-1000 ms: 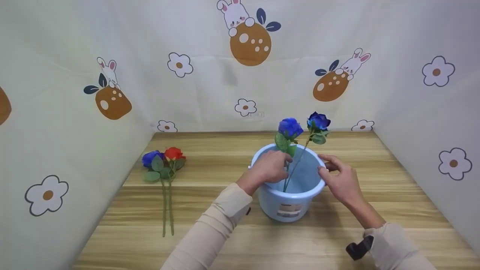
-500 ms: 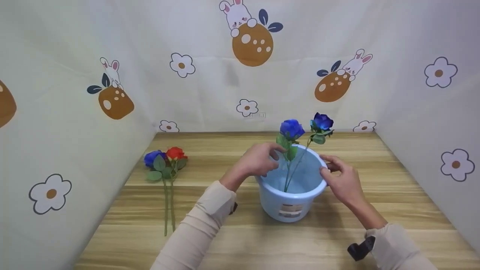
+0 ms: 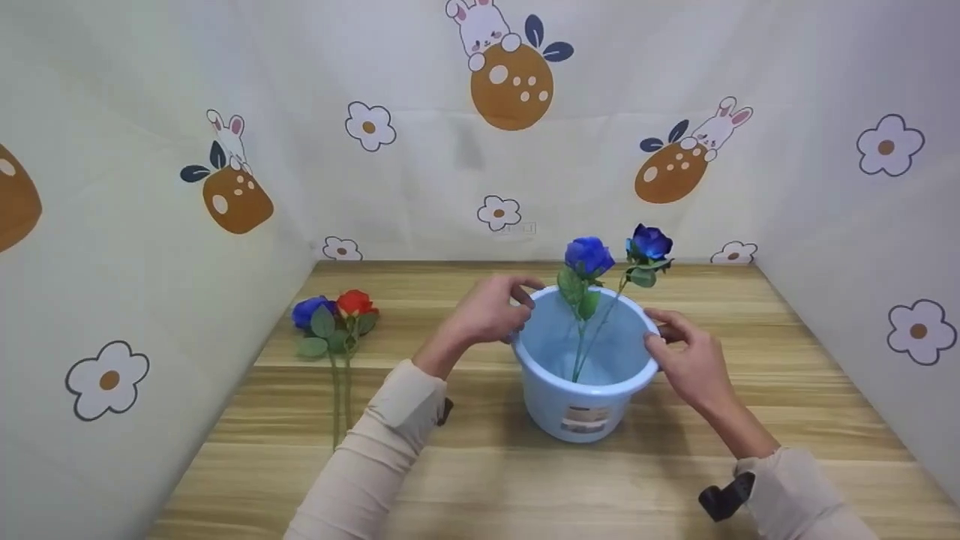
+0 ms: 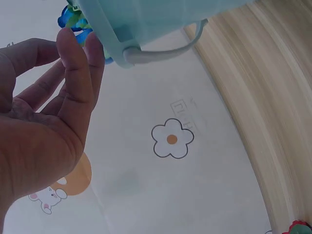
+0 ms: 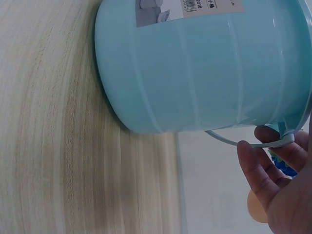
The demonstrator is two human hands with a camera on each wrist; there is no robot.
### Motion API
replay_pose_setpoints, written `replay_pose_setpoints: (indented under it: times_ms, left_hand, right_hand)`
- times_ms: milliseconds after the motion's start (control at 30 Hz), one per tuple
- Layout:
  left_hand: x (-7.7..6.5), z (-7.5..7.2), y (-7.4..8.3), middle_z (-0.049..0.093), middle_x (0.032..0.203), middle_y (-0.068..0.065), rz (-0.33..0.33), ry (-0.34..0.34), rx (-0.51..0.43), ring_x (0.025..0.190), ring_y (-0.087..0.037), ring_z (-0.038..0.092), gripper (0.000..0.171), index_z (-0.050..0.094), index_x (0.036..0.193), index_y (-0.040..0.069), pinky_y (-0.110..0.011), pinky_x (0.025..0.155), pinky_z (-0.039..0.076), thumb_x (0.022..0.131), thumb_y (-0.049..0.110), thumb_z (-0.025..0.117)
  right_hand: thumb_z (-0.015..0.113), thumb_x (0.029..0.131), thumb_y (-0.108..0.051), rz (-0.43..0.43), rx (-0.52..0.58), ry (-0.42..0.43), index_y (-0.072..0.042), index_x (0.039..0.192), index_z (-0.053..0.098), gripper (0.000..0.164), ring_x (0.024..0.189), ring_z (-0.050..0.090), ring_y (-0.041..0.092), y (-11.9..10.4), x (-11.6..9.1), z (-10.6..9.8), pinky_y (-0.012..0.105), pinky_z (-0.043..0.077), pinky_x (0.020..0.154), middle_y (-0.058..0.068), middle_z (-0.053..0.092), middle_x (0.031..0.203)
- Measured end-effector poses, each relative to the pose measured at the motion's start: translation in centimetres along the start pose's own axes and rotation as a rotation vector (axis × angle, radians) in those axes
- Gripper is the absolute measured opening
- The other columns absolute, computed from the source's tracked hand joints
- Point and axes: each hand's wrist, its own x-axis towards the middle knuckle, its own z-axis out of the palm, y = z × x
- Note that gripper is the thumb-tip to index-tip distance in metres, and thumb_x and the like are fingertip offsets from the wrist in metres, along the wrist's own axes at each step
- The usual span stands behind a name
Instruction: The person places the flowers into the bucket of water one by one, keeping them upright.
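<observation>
A light blue bucket [image 3: 544, 401] stands upright on the table. Two artificial blue roses lean in it: a blue rose [image 3: 589, 256] and a darker blue rose [image 3: 649, 244], their stems crossing low inside. My left hand [image 3: 487, 311] is at the bucket's left rim, fingers loosely bent and holding nothing; in the left wrist view its fingertips are close to the rim, and I cannot tell whether they touch. On the right side, my right hand [image 3: 694, 364] holds the bucket by its rim and the handle [image 5: 224, 139], thumb and fingers around the handle's end.
To the left on the wooden table [image 3: 465, 480] lie a blue rose [image 3: 311, 312] and a red rose [image 3: 356, 303], stems toward the front. The left sleeve partly covers the stems. Patterned fabric walls [image 3: 420, 180] enclose the table's back and sides.
My left hand has let go of the blue rose and moved left and up, out of the bucket to its left rim. The right hand keeps its hold.
</observation>
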Motion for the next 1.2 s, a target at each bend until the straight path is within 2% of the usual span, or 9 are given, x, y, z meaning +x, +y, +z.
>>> replay_pose_setpoints:
  times_ms: [267,533,733,833,967,1200]
  left_hand:
    - [-0.6,-1.3,-1.3,0.071,0.122,-0.017,-0.023,0.066,-0.027,0.083,-0.024,0.072,0.041,0.063,0.144,0.010,-0.026,0.059,0.060,0.104,0.005,0.054]
    - [-1.6,-2.5,-3.5,0.072,0.115,-0.015,-0.055,0.131,-0.022,0.074,-0.017,0.065,0.040,0.063,0.144,0.011,-0.025,0.057,0.059,0.105,0.006,0.057]
    - [-2.4,-3.7,-5.5,0.070,0.106,-0.014,-0.074,0.140,-0.031,0.071,-0.016,0.062,0.041,0.061,0.146,0.009,-0.025,0.056,0.058,0.104,0.005,0.059]
    - [-2.9,-4.3,-6.3,0.069,0.102,-0.012,-0.093,0.140,-0.039,0.069,-0.014,0.061,0.043,0.060,0.147,0.009,-0.024,0.056,0.057,0.104,0.004,0.058]
    - [-3.5,-5.0,-7.3,0.069,0.101,-0.011,-0.125,0.140,-0.039,0.069,-0.014,0.061,0.045,0.058,0.149,0.010,-0.024,0.056,0.057,0.104,0.004,0.058]
    - [-4.5,-6.4,-9.3,0.068,0.103,-0.015,-0.191,0.119,-0.026,0.072,-0.018,0.063,0.047,0.055,0.150,0.008,-0.026,0.059,0.059,0.104,0.004,0.056]
  right_hand:
    - [0.061,0.104,-0.025,0.002,-0.007,-0.022,-0.005,0.145,0.062,0.046,0.114,0.068,0.034,0.2,0.0,-0.1,0.016,0.054,0.081,0.021,0.074,0.125]
    - [0.062,0.104,-0.026,0.023,-0.008,-0.022,-0.006,0.145,0.062,0.046,0.114,0.067,0.034,0.1,-0.1,-0.1,0.017,0.055,0.080,0.021,0.074,0.124]
    - [0.061,0.104,-0.029,0.030,-0.013,-0.025,-0.007,0.146,0.061,0.047,0.116,0.067,0.035,-0.1,-0.1,-0.2,0.015,0.055,0.079,0.021,0.072,0.129]
    - [0.061,0.104,-0.027,0.018,-0.013,-0.009,-0.006,0.145,0.063,0.046,0.114,0.067,0.034,0.0,-0.1,-0.2,0.016,0.055,0.077,0.021,0.074,0.126]
    - [0.062,0.103,-0.025,0.005,-0.021,0.009,-0.006,0.142,0.065,0.043,0.110,0.068,0.032,0.0,-0.1,0.0,0.017,0.055,0.075,0.020,0.076,0.121]
    - [0.061,0.105,-0.027,0.014,-0.023,-0.006,-0.006,0.145,0.063,0.045,0.113,0.067,0.033,0.0,-0.1,-0.1,0.013,0.053,0.080,0.021,0.073,0.128]
